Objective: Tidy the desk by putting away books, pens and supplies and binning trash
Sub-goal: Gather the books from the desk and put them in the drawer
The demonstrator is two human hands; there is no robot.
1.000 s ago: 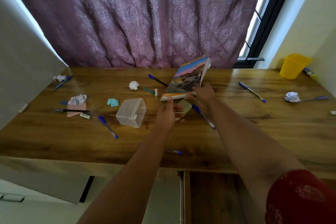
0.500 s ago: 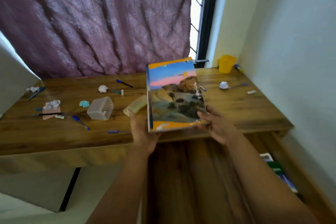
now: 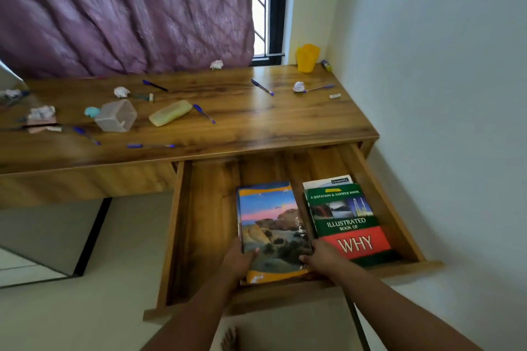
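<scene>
A landscape-cover book [image 3: 271, 225] lies flat in the open wooden drawer [image 3: 205, 222] under the desk. My left hand [image 3: 239, 261] grips its near left edge, thumb on the cover. My right hand [image 3: 322, 261] holds its near right corner. Beside it on the right lies a green and red "Illustrated Book of Why" [image 3: 348, 225] on top of another book. On the desk [image 3: 271, 122] lie several blue pens [image 3: 204, 113], crumpled paper balls [image 3: 298, 86], a yellowish pencil case [image 3: 170, 112] and a clear plastic box [image 3: 116, 116].
A yellow cup [image 3: 307, 58] stands at the desk's far right corner by the white wall, with a marker [image 3: 326, 65] beside it. A purple curtain hangs behind the desk. My bare foot [image 3: 229, 339] shows on the floor below the drawer.
I have lifted the landscape book off the desk, carried it toward me and lowered it flat into the open drawer. My view has swung right and down.
</scene>
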